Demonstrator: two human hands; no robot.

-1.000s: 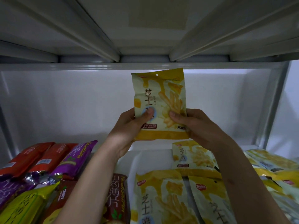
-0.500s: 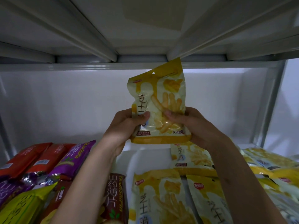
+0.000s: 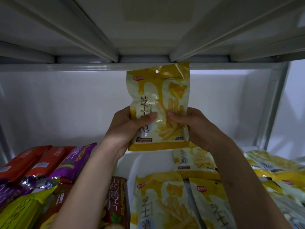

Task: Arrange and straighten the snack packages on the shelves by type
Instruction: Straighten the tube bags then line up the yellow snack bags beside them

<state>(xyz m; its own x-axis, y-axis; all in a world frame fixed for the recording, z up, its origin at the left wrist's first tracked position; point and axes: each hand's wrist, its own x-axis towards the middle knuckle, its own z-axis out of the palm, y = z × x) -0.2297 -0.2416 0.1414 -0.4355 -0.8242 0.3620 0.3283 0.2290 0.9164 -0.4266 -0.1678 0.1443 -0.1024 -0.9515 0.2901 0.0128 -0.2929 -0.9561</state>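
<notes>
I hold a yellow and white cheese-stick snack bag (image 3: 160, 96) upright above the shelf, its top near the shelf above. My left hand (image 3: 127, 126) grips its left edge with the thumb across the front. My right hand (image 3: 191, 128) grips its right edge the same way. Below lie more bags of the same kind: one (image 3: 194, 161) flat behind, two (image 3: 161, 200) side by side in front, and others (image 3: 279, 171) piled at the right.
At the left lie red packs (image 3: 41, 162), a purple pack (image 3: 74, 161), a yellow-green pack (image 3: 24, 210) and a brown pack (image 3: 115, 202). The white shelf floor (image 3: 137, 161) shows bare under the held bag. A metal upright (image 3: 275, 103) stands at the right.
The held bag has risen and come closer to me, turning from a tilt to nearly upright. Both hands keep their grip and moved with it.
</notes>
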